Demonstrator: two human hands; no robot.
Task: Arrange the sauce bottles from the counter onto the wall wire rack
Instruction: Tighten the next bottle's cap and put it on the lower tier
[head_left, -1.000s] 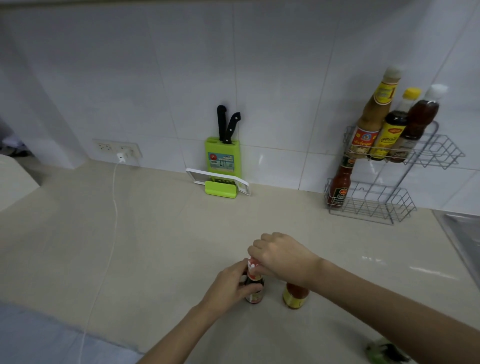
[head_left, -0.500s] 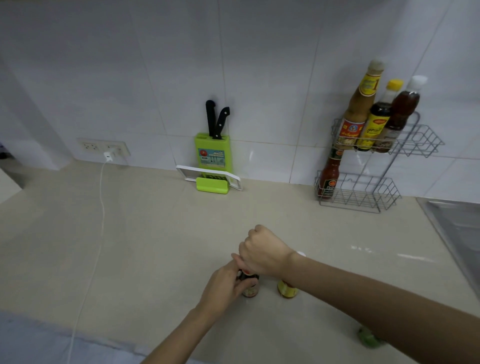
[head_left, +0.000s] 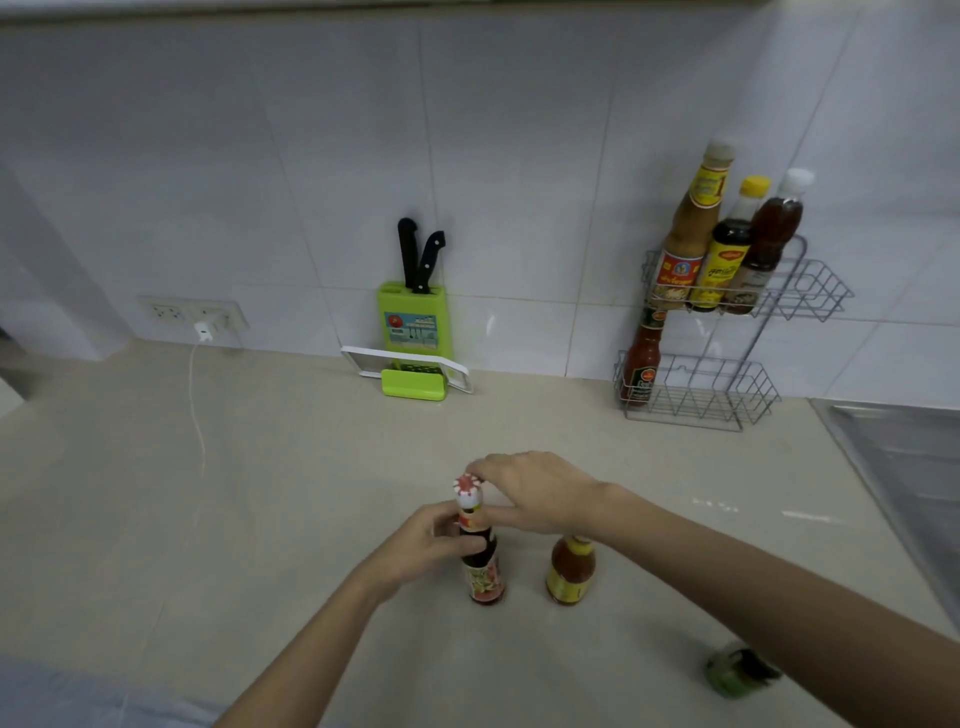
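Observation:
A dark sauce bottle (head_left: 482, 574) with a red-and-white cap stands on the beige counter (head_left: 260, 493). My left hand (head_left: 426, 545) grips its neck. My right hand (head_left: 540, 491) hovers over it, fingertips pinching the cap. An orange sauce bottle (head_left: 570, 571) with a yellow label stands just to the right, its top hidden under my right wrist. The two-tier wire rack (head_left: 810, 291) stands at the back right against the tiles. Its upper tier holds three bottles (head_left: 719, 249). A red sauce bottle (head_left: 641, 358) stands in the lower tier's left end.
A green knife block (head_left: 413, 325) with two black-handled knives and a white frame stands at the wall. A charger and white cable (head_left: 197, 410) run from the wall socket. A steel sink (head_left: 904, 457) lies at the right. A green jar (head_left: 737, 673) sits below my right forearm.
My right hand has lifted off the bottle top, so the red-and-white cap now shows with fingertips on it. The left hand keeps its grip on the neck.

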